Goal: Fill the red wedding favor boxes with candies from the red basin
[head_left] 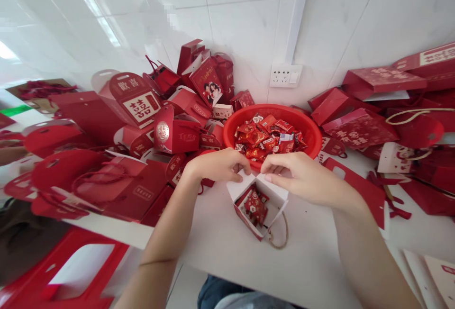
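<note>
A small candy box (274, 206), red outside and white inside, stands on the white table with its top flaps up. Several red-wrapped candies (255, 205) lie in it, and a twisted rope handle (286, 233) hangs at its near right side. My left hand (223, 164) is closed, thumb and fingers pinching the far left flap. On the opposite side, my right hand (298, 174) pinches the far right flap, fingers curled behind it. Just beyond both hands sits a round red plastic basket (315, 133) holding a heap of wrapped candies (268, 131).
Red gift boxes (177, 133) are piled along the left, and more red boxes (373, 81) are stacked on the right. A wall socket (285, 76) is behind the basket. At lower left is a red stool (88, 295). Another person's arm (10, 156) shows at the left edge.
</note>
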A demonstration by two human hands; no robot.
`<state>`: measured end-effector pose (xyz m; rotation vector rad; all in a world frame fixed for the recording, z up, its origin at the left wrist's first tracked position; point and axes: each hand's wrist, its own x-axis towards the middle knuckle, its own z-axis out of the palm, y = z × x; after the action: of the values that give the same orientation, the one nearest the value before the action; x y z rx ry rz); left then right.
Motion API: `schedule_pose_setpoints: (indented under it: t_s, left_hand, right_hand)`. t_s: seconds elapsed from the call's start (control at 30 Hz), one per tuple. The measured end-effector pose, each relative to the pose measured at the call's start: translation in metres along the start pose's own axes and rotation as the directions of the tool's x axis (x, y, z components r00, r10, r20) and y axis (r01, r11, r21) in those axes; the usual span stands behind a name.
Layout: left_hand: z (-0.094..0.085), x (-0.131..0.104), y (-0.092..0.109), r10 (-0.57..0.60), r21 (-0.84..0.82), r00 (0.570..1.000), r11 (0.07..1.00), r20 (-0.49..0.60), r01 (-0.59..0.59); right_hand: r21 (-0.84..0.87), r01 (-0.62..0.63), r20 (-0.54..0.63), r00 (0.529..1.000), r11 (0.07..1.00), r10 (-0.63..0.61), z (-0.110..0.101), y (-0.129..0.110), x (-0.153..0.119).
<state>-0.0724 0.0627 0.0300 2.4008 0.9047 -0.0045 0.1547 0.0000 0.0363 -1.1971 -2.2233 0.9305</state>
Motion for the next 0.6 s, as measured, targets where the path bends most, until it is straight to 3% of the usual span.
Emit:
schedule_pose_setpoints:
  t_s: [0.17,0.3,0.5,0.6]
  left_hand:
    - [-0.001,-0.003,0.003,-0.001,0.002,1.000,1.000,-0.003,0.001]
    - [-0.003,-0.010,0.008,0.000,-0.002,1.000,1.000,0.004,0.000]
    - [-0.004,-0.015,0.016,0.043,-0.014,0.999,0.999,0.019,-0.043]
    - [-0.003,-0.015,0.016,0.067,-0.019,0.997,0.998,0.029,-0.067]
  right_hand:
    - [0.039,0.009,-0.039,0.999,0.999,-0.007,-0.019,-0.006,-0.019]
    - [0.035,-0.054,-0.040,0.998,0.998,0.055,-0.024,-0.007,-0.028]
    - [-0.114,-0.152,0.125,0.978,0.982,0.166,-0.009,0.022,-0.045]
    - [-0.059,-0.222,0.049,0.973,0.973,0.225,0.011,0.043,-0.055]
